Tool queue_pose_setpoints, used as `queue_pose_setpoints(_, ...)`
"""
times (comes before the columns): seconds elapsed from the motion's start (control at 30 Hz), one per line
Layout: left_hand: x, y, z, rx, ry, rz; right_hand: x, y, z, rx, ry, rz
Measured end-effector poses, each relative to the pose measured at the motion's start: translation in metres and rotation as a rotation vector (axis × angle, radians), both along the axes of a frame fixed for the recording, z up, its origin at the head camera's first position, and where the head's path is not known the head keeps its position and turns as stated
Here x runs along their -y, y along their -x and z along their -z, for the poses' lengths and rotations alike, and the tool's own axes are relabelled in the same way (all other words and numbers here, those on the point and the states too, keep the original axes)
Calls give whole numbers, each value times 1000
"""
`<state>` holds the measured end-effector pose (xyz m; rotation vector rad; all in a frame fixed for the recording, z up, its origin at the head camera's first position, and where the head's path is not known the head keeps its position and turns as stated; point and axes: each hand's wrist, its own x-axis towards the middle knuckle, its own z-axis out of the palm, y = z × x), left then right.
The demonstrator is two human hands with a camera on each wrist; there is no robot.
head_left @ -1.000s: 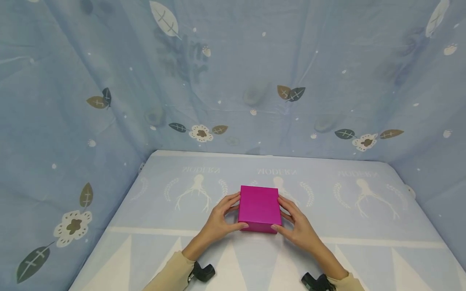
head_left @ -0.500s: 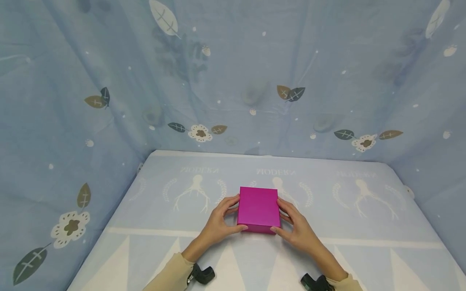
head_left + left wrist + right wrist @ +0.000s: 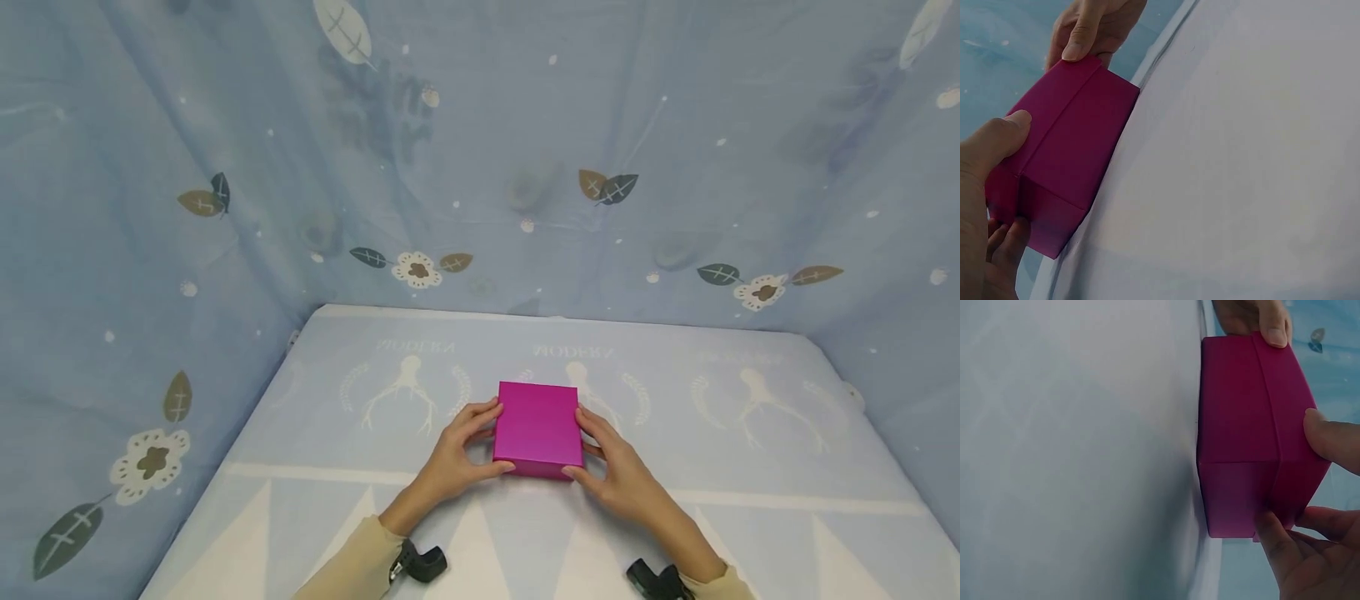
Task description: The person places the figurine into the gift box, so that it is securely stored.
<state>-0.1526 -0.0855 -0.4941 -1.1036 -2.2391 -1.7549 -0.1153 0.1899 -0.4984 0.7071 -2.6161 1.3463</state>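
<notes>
A magenta lidded box (image 3: 538, 425) stands on the cloth-covered table between the two hands, its lid on. At its left front corner, the left hand (image 3: 456, 454) grips the lid, thumb on the front face and fingers along the left side. The right hand (image 3: 615, 467) holds the opposite corner the same way, its thumb on the front near the right edge. In the left wrist view, the seam between lid and base of the box (image 3: 1069, 137) runs along the front. The right wrist view shows fingertips (image 3: 1267, 522) against the box's side, at the lid's lower edge.
A pale blue and white patterned cloth (image 3: 360, 450) covers the table. Blue curtains (image 3: 480, 150) with leaf and flower prints hang behind and at both sides. Black wrist cameras (image 3: 423, 564) sit near the beige sleeves (image 3: 356, 562).
</notes>
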Motion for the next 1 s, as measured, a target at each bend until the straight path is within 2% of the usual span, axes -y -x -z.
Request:
queue_pose_setpoints(0.13,0,-1,-1,30,5,-5,0,-1,1,17,0,-2)
queue_pose_setpoints(0.33,-1,1,-1,18,16,2,-1,-2,0,15,-17,15)
queue_pose_setpoints(0.57,-1,-1,-1,45,22,2,-3,-5,-1,7,-88,71)
queue_pose_setpoints(0.7,1,-4,-1,58,30,-7,-3,-7,-2,19,-170,120)
queue_pose_setpoints(0.9,0,-3,-2,14,36,-13,-4,-7,-8,42,-262,189)
queue_pose_setpoints(1.0,-2,1,4,-18,30,-21,-5,-7,-11,39,-281,202)
